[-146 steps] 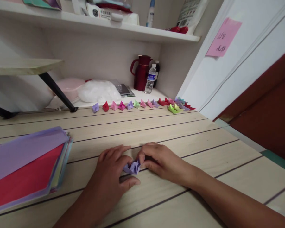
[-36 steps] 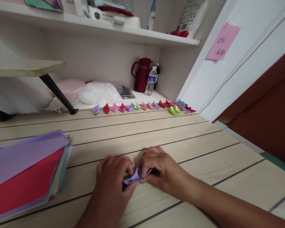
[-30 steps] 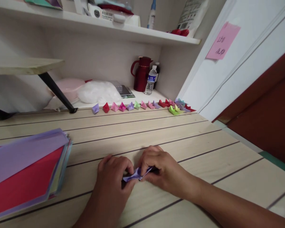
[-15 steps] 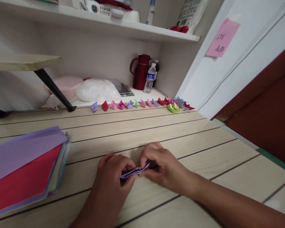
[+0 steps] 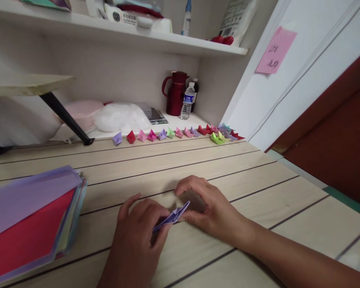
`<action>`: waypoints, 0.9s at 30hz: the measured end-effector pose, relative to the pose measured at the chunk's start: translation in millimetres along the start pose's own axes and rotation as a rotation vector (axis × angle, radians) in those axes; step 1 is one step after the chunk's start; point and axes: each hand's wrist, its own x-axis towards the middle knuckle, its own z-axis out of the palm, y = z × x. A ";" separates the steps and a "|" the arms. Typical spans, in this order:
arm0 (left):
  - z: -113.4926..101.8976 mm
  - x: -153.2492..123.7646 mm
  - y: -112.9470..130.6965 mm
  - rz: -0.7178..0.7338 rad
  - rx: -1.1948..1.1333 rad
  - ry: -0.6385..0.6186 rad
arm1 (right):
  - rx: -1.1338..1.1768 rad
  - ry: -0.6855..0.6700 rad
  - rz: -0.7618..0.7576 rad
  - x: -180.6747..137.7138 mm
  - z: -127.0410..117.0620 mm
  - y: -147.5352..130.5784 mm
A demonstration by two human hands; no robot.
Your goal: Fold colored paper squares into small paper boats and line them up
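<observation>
Between the thumb and fingers of my left hand (image 5: pixel 142 228) is a folded purple paper boat (image 5: pixel 175 216), pinched at its left end just above the table. Its right end points up toward my right hand (image 5: pixel 205 202), whose thumb and fingers are apart and curved around that end. The right thumb tip is close to the paper; whether it touches, I cannot tell. Part of the folded paper is hidden behind my left fingers.
Colored paper sheets (image 5: pixel 27 224) are stacked at the left. Along the back edge runs a row of small paper boats (image 5: pixel 152 135), bunched at its right end. Behind stand a dark red jug (image 5: pixel 176 96) and a water bottle (image 5: pixel 187 105). A black-legged stand (image 5: pixel 66 118) is at the left.
My right fingers have opened and come off the folded paper. The paper has tilted, its right end now higher, while my left hand keeps its pinch.
</observation>
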 end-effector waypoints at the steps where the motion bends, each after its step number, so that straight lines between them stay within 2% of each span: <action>1: -0.6 0.0 0.6 0.035 0.025 0.016 | -0.001 0.004 -0.005 0.1 -1.1 -0.3; 3: -2.3 -0.3 2.1 0.089 0.062 0.029 | 0.008 0.002 -0.013 0.2 -3.2 -1.5; 11: -6.6 -2.9 2.4 0.146 0.124 0.046 | 0.052 0.012 0.014 2.0 -7.1 -3.3; 19: -4.5 -1.5 5.3 0.093 0.101 0.075 | -0.226 -0.032 -0.181 1.3 -9.3 -2.4; 23: -2.0 -1.0 7.4 0.066 0.095 0.088 | -0.359 -0.012 -0.194 1.5 -7.4 -3.7; 27: 1.0 -0.2 9.5 0.023 0.068 0.130 | -0.324 -0.005 -0.199 0.7 -5.6 -1.3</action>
